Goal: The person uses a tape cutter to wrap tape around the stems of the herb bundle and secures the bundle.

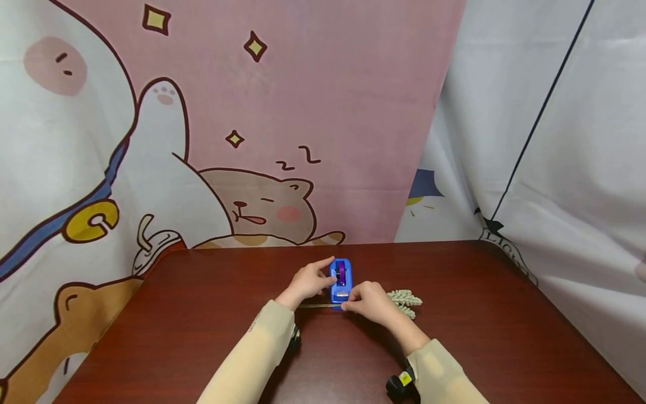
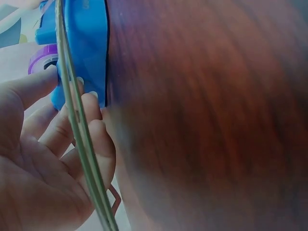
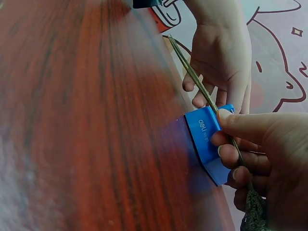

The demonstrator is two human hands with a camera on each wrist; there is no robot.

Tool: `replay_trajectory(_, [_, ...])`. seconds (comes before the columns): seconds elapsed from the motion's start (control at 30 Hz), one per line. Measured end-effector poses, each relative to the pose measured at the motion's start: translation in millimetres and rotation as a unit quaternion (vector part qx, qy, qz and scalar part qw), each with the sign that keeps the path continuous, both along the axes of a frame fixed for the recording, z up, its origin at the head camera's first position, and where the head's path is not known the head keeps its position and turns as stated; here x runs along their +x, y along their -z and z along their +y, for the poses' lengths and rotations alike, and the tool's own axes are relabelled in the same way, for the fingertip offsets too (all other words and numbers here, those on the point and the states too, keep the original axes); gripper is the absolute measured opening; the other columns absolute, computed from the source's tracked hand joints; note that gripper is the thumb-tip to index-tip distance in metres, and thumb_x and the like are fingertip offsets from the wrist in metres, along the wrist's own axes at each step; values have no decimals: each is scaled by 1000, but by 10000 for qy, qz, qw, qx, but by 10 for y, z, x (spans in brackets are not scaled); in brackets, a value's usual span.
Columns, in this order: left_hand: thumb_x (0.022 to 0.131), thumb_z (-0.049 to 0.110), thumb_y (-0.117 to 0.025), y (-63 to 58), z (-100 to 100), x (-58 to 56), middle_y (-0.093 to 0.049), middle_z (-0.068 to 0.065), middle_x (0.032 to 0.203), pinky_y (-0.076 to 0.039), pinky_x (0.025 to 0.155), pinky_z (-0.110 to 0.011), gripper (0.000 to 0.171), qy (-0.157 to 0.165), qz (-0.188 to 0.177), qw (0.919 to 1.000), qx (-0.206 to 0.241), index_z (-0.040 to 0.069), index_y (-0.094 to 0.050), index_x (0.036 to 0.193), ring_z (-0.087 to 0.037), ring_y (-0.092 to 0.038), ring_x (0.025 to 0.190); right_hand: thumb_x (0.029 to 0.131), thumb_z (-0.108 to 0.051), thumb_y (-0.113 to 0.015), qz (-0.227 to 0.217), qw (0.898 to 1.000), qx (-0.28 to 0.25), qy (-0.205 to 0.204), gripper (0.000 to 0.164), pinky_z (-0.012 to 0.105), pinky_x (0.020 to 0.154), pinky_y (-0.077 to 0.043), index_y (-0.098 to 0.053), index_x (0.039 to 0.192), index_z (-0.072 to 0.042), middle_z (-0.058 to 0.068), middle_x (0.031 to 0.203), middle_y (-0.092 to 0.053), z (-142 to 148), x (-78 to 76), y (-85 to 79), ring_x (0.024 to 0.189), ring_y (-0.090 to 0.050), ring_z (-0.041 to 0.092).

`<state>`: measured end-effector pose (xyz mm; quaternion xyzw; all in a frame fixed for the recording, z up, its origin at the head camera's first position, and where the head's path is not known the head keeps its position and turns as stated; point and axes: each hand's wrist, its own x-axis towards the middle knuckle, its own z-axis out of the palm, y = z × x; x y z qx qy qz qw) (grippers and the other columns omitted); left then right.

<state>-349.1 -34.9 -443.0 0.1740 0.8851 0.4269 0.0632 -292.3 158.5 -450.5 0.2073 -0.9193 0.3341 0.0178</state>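
Note:
A blue tape dispenser (image 1: 333,294) with a purple roll (image 1: 341,273) stands on the table in the head view. My left hand (image 1: 307,282) holds its left side, the thumb by the roll and the other fingers against the body. From the right, my right hand (image 1: 373,303) pinches the thin green stems (image 3: 192,74) of some wheat stalks between thumb and fingers. Their pale green ears (image 1: 405,297) stick out behind that hand. The stems run across the dispenser's near end and pass in front of my left palm in the left wrist view.
The dark reddish-brown wooden table (image 1: 212,320) reaches back to a cartoon-printed cloth (image 1: 353,112). White cloth (image 1: 565,140) hangs along the right side. A black wrist device (image 1: 401,386) sits by my right sleeve.

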Motion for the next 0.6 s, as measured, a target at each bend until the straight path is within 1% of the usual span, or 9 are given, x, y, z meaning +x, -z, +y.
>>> replay_trajectory(0.23, [90,22,-70,-24,-9,18,-61,-2,72,-48,50,-30,59,-12,-8,10000,-6,19,-48,144,-26,-61,57,82,-22,-78,99,9999,14,-42,24,23,45,-38,-66,62,-14,-11,54,-52,-2,-10,8,50,-44,6])
replay_trajectory(0.6, [89,22,-70,-42,-4,24,-61,-2,71,-49,53,-30,59,-25,-30,10000,-47,19,-48,144,-25,-61,57,82,-23,-79,-28,10000,48,-56,24,23,45,-35,-67,62,-14,-11,54,-52,4,-21,-22,50,-42,6])
